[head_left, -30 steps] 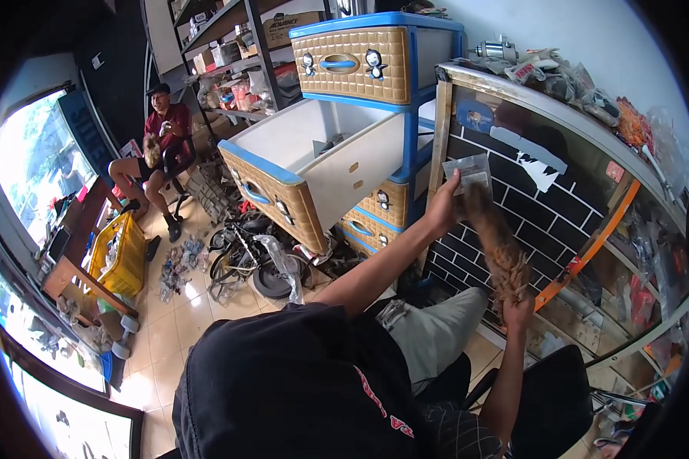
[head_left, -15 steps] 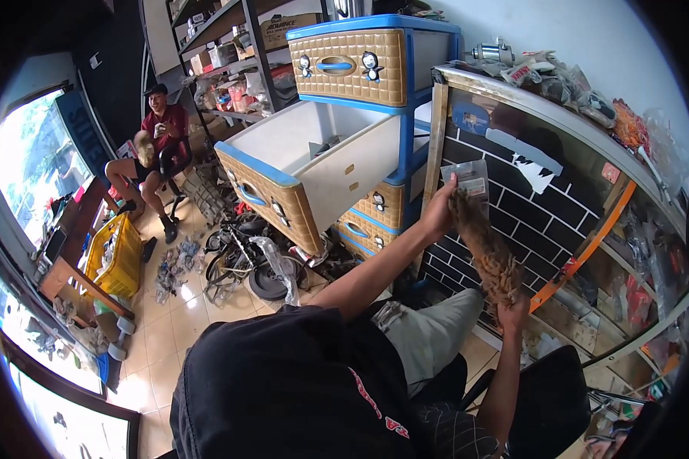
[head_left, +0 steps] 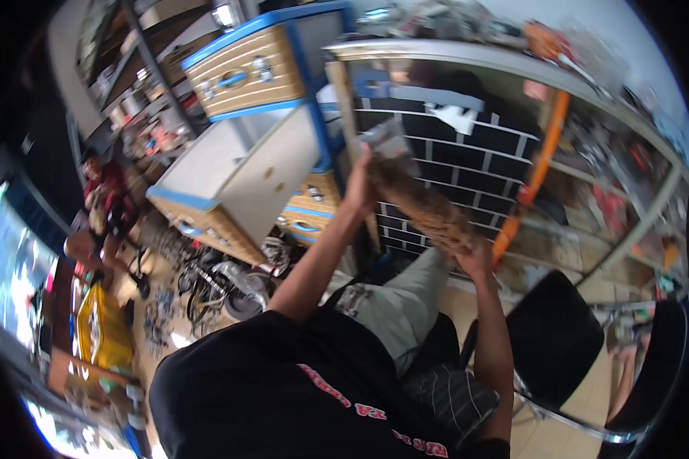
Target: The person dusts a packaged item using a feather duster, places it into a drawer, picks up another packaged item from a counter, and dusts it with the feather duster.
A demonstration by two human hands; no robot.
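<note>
A long, brown, shaggy bundle (head_left: 429, 210) slants down to the right in front of me; blur hides its exact kind. My left hand (head_left: 362, 183) is closed around its upper end. Against that end, by my left fingers, sits a clear plastic packet (head_left: 388, 144). Around the bundle's lower end my right hand (head_left: 476, 260) is closed, its fingers partly hidden. Both hands are above my lap, in front of a glass-fronted case (head_left: 452, 52) with a black brick pattern behind the glass.
A drawer cabinet (head_left: 241, 70) stands left of the case, its white drawer (head_left: 237, 180) pulled out. Motorcycle parts (head_left: 230, 291) lie on the floor near a yellow crate (head_left: 103, 325). A seated person (head_left: 103, 199) is at far left. A black chair (head_left: 555, 336) stands right.
My view has swung to the right and tilted, so the cabinet and case appear further left. Both hands keep their hold on the brown bundle, which lies at a flatter slant in view.
</note>
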